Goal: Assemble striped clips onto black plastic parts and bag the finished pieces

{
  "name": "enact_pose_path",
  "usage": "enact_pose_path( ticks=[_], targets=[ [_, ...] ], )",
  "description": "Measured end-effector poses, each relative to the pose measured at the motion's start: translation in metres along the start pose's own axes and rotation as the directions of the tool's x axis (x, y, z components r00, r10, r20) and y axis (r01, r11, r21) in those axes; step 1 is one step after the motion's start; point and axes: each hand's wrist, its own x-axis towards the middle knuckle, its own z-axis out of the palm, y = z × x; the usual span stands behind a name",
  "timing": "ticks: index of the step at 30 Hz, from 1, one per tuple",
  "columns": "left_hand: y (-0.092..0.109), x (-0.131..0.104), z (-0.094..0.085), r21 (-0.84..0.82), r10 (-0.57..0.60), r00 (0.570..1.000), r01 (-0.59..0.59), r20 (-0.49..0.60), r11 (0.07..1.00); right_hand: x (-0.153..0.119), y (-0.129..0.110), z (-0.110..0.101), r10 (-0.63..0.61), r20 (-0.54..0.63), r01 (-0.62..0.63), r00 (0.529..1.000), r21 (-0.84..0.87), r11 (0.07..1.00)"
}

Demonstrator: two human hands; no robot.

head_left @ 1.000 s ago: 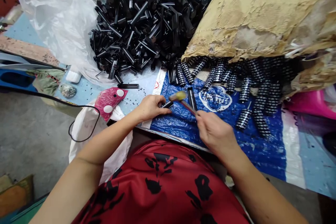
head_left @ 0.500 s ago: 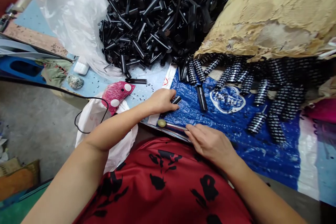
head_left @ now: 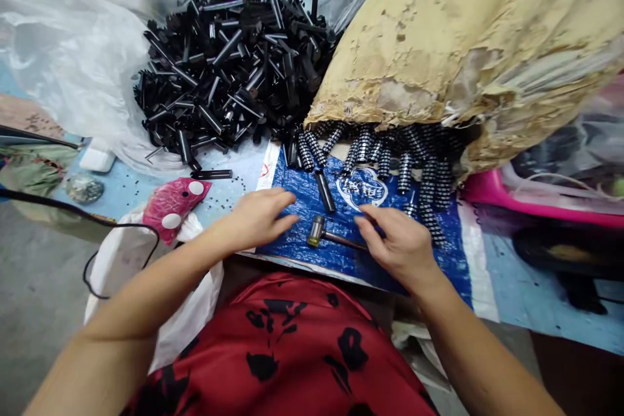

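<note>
My left hand (head_left: pixel 266 218) hovers over the left edge of a blue printed sheet (head_left: pixel 292 237), thumb and fingers apart, holding nothing. A small hammer (head_left: pixel 316 231) with a metal head and a yellowish face lies on the sheet between my hands. Its handle runs right, and its end is hidden under my right hand (head_left: pixel 397 244). That hand's thumb and forefinger are apart, off the handle; the other fingers are curled out of sight. Beyond the hammer lies a plain black tube (head_left: pixel 324 192). Black tubes with pale checks (head_left: pixel 404 172) lie further right.
A big heap of black plastic pieces (head_left: pixel 229 71) rises behind, beside clear plastic (head_left: pixel 88 32). A worn yellow sack (head_left: pixel 414 45) spills checked tubes. A pink pouch (head_left: pixel 173 208) lies left, above a white bag (head_left: pixel 110 273). A pink basin (head_left: pixel 502 188) stands right.
My left hand has let go of a short dark tube, which I no longer see near it. The hammer now lies turned on the sheet, and my right hand's grip has loosened. The view has shifted right.
</note>
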Motion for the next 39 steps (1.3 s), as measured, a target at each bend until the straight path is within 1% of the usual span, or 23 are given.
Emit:
enact_pose_path(
  ticks=[2,4,5,7,8,10,12,14,16,17,18,19,20,22,23,25,26,28,30,33,35,37,39],
  targets=[
    [0.022,0.048,0.022,0.053,-0.140,0.982,0.147,-0.124,0.988,0.037,-0.002,0.009,0.189,0.020,-0.187,0.982,-0.081,0.979],
    [0.033,0.083,0.038,0.076,-0.218,0.959,0.235,-0.179,0.969,0.072,-0.003,0.021,0.412,0.063,-0.389,0.909,-0.227,0.893],
    [0.034,0.093,0.043,0.080,-0.239,0.952,0.258,-0.191,0.963,0.086,-0.003,0.027,0.472,0.103,-0.424,0.875,-0.306,0.852],
    [0.029,0.100,0.048,0.066,-0.251,0.947,0.269,-0.202,0.961,0.104,-0.003,0.037,0.524,0.179,-0.415,0.833,-0.426,0.804],
    [0.024,0.099,0.049,0.044,-0.249,0.947,0.263,-0.202,0.964,0.107,-0.002,0.040,0.522,0.205,-0.390,0.828,-0.458,0.799],
    [0.012,0.091,0.049,-0.040,-0.225,0.953,0.222,-0.204,0.974,0.104,0.003,0.040,0.491,0.217,-0.350,0.844,-0.470,0.810],
    [-0.001,0.080,0.050,-0.204,-0.204,0.951,0.158,-0.231,0.966,0.092,0.012,0.033,0.425,0.183,-0.321,0.886,-0.419,0.849],
    [-0.010,0.071,0.050,-0.486,-0.252,0.932,0.099,-0.261,0.868,0.077,0.023,0.020,0.325,0.105,-0.286,0.940,-0.276,0.918],
    [-0.012,0.065,0.051,-0.777,-0.353,0.908,0.049,-0.228,0.628,0.063,0.032,0.008,0.267,-0.012,-0.267,0.964,-0.023,0.963],
    [-0.011,0.062,0.051,-0.877,-0.390,0.902,0.025,-0.187,0.479,0.057,0.035,0.004,0.290,-0.065,-0.280,0.955,0.138,0.950],
    [-0.008,0.060,0.051,-0.940,-0.409,0.901,0.007,-0.142,0.341,0.053,0.034,0.002,0.354,-0.103,-0.308,0.930,0.310,0.900],
    [-0.003,0.058,0.050,-0.974,-0.415,0.904,-0.005,-0.101,0.226,0.050,0.032,0.001,0.447,-0.111,-0.346,0.888,0.480,0.806],
    [0.003,0.056,0.050,-0.990,-0.412,0.908,-0.012,-0.069,0.138,0.049,0.027,0.003,0.547,-0.081,-0.378,0.833,0.638,0.671],
    [0.015,0.053,0.049,-0.999,-0.397,0.917,-0.022,-0.031,0.028,0.051,0.010,0.008,0.695,0.084,-0.405,0.714,0.860,0.312],
    [0.020,0.051,0.049,-1.000,-0.388,0.921,-0.025,-0.025,0.004,0.054,-0.001,0.011,0.716,0.206,-0.407,0.667,0.906,0.118],
    [0.027,0.047,0.051,-0.999,-0.378,0.925,-0.041,-0.035,-0.007,0.059,-0.023,0.016,0.660,0.443,-0.417,0.607,0.884,-0.211],
    [0.029,0.044,0.052,-0.999,-0.378,0.925,-0.047,-0.043,-0.003,0.061,-0.034,0.016,0.609,0.530,-0.428,0.590,0.845,-0.321],
    [0.030,0.038,0.054,-0.999,-0.398,0.916,-0.052,-0.052,0.011,0.061,-0.051,0.016,0.516,0.628,-0.460,0.583,0.778,-0.427],
    [0.029,0.032,0.057,-0.999,-0.418,0.907,-0.048,-0.049,0.014,0.057,-0.062,0.015,0.465,0.651,-0.486,0.599,0.758,-0.435],
    [0.034,0.025,0.059,-0.999,-0.401,0.915,-0.035,-0.042,0.025,0.050,-0.070,0.016,0.456,0.627,-0.488,0.632,0.779,-0.394],
    [0.041,0.023,0.059,-0.996,-0.378,0.924,-0.034,-0.064,0.086,0.047,-0.074,0.017,0.474,0.600,-0.468,0.644,0.799,-0.377],
    [0.050,0.023,0.059,-0.981,-0.369,0.920,-0.064,-0.129,0.184,0.046,-0.077,0.018,0.502,0.572,-0.438,0.649,0.820,-0.367],
    [0.058,0.022,0.060,-0.967,-0.335,0.924,-0.111,-0.185,0.229,0.046,-0.080,0.017,0.518,0.549,-0.424,0.656,0.836,-0.348]
  ],
)
